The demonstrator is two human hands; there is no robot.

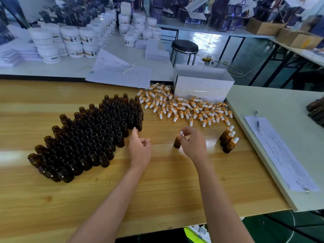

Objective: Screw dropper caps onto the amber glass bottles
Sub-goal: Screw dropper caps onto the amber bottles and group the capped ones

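Capping looks under way: the right hand [192, 144] pinches a cap [181, 133] atop a bottle [177, 143] standing mid-desk [157, 190], while the left hand [140, 148], loosely curled and empty, should probably steady it for twisting.

Bright, even daylight fills the room, glaring white off the glossy floor [201, 36] at the back and laying a pale sheen across the wooden counter [157, 181], with soft short shadows, sharp amber bottles [91, 137] mid-frame, bowed wide-angle edges and smeared, blurry far boxes [219, 14].
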